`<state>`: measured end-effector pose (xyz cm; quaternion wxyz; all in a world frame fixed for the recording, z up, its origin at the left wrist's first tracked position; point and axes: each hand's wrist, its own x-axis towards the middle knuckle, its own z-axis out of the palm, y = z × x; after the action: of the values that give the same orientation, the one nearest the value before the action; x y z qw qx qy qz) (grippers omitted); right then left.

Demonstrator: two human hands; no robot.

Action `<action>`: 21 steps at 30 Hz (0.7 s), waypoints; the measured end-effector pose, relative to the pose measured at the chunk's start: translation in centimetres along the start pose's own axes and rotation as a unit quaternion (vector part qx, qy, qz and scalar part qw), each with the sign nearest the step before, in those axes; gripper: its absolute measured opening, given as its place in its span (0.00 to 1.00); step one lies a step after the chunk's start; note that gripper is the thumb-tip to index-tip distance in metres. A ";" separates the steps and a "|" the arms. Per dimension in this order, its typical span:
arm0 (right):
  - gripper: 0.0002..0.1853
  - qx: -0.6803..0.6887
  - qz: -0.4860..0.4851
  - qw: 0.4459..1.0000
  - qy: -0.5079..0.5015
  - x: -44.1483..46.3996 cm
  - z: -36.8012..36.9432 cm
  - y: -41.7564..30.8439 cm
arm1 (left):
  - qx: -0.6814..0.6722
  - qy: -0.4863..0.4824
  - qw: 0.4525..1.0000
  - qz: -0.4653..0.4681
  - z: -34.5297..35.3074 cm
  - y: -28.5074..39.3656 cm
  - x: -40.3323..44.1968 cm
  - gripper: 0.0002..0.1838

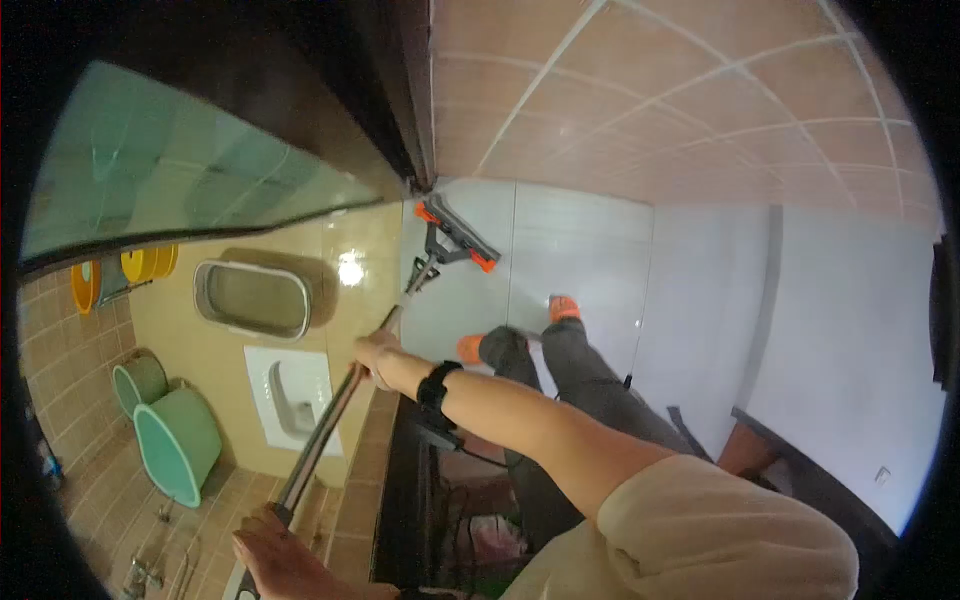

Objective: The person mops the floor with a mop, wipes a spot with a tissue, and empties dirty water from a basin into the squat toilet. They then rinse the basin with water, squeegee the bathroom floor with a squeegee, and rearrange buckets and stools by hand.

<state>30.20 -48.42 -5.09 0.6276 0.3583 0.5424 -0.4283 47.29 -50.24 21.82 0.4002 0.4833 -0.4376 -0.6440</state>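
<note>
Work seems under way: the mop (pixel 464 229) has its head at the pale floor (pixel 580 240), upper middle of the frame, beside the door frame (pixel 418 120). The left hand (pixel 282 562) and right hand (pixel 378 356) each have a clenched grip on its handle; how much is done or left, I cannot tell

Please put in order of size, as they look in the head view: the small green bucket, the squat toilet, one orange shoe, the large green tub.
1. Squat toilet and large green tub: too alike to rank
2. Small green bucket
3. Orange shoe
</note>
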 end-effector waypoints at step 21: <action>0.01 0.198 -0.084 0.976 0.024 -5.2 -14.9 -1.1 | 0.084 -0.150 0.982 0.080 9.3 -2.9 -0.7 0.12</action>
<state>23.35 -34.45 -2.24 0.4928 0.4389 0.4902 -0.5693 38.10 -47.06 20.71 0.3380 0.3769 -0.5826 -0.6358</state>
